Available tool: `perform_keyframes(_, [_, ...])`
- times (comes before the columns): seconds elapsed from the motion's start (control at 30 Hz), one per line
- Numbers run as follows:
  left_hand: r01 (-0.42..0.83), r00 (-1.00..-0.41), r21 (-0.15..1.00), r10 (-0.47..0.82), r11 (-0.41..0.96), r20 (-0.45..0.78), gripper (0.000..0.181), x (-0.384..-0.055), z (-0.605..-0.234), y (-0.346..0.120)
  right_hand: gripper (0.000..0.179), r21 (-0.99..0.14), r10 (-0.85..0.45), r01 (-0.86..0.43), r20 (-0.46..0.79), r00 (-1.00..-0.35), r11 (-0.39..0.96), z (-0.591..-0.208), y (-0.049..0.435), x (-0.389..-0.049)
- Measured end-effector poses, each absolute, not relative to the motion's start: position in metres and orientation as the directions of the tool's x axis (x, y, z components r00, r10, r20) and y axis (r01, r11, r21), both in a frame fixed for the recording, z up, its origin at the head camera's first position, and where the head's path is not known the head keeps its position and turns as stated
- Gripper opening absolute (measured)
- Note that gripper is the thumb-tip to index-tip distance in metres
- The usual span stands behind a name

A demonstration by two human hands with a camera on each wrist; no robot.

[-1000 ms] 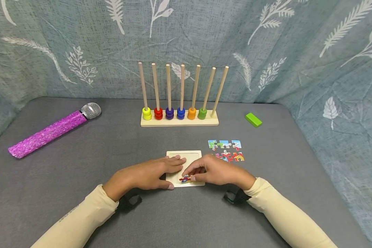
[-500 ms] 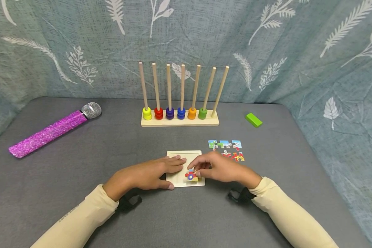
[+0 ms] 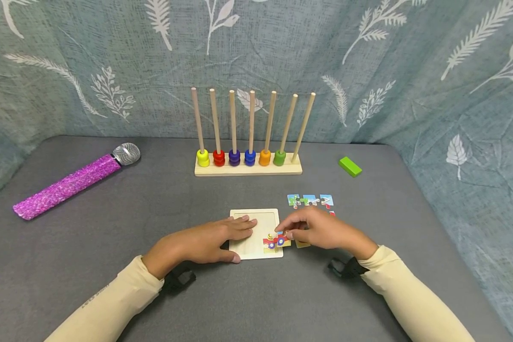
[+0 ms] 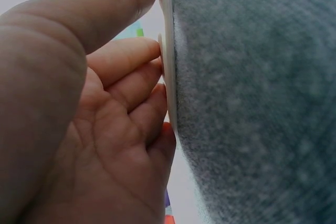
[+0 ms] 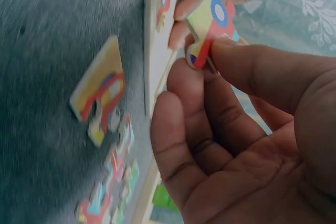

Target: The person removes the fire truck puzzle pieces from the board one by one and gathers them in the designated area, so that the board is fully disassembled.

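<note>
My left hand [image 3: 211, 240] rests on the pale wooden puzzle tray [image 3: 243, 244], fingers extended over its left part and thumb by the near edge. In the left wrist view, the fingertips [image 4: 152, 51] touch the tray's rim. My right hand [image 3: 320, 228] pinches a jigsaw piece [image 5: 212, 22] with a blue wheel, red body and yellow strip between thumb and fingers, above the tray's right edge. Another jigsaw piece [image 3: 269, 244] lies in the tray's near right corner. Under the right hand, a loose jigsaw piece [image 5: 102, 85] lies on the table.
Several more jigsaw pieces [image 3: 309, 199] lie right of the tray, some hidden by the right hand. A wooden peg stand [image 3: 248, 171] with coloured beads stands behind. A green block [image 3: 349, 166] lies back right, a glittery pink microphone [image 3: 68, 186] at left. Patterned cloth [image 3: 154, 71] hangs behind.
My right hand has lifted the jigsaw piece and carried it right, from over the tray's middle to its right edge. The piece in the tray's corner is now uncovered. The left hand stays put.
</note>
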State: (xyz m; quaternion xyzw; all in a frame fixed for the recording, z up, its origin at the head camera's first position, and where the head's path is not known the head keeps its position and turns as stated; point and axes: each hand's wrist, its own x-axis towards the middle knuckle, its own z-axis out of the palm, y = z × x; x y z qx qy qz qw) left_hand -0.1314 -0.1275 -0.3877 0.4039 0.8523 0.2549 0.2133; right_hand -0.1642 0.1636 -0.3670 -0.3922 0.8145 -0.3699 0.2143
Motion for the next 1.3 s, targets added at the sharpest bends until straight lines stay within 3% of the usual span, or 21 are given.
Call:
perform_keyframes(0.33, [0.584, -0.583, 0.598, 0.796, 0.549, -0.163, 0.064, -0.131, -0.386, -0.128, 0.021, -0.782, -0.782, -0.48, -0.015, -0.623, 0.397, -0.368, 0.187, -0.166])
perform_keyframes(0.83, [0.577, -0.582, 0.606, 0.796, 0.547, -0.165, 0.064, -0.131, -0.385, -0.125, 0.021, -0.757, -0.737, -0.441, -0.079, -0.671, 0.483, -0.361, 0.205, -0.17])
perform_keyframes(1.3, [0.576, -0.581, 0.612, 0.798, 0.542, -0.16, 0.064, -0.131, -0.386, -0.127, 0.022, -0.746, -0.736, -0.45, -0.08, -0.672, 0.491, -0.367, 0.221, -0.17])
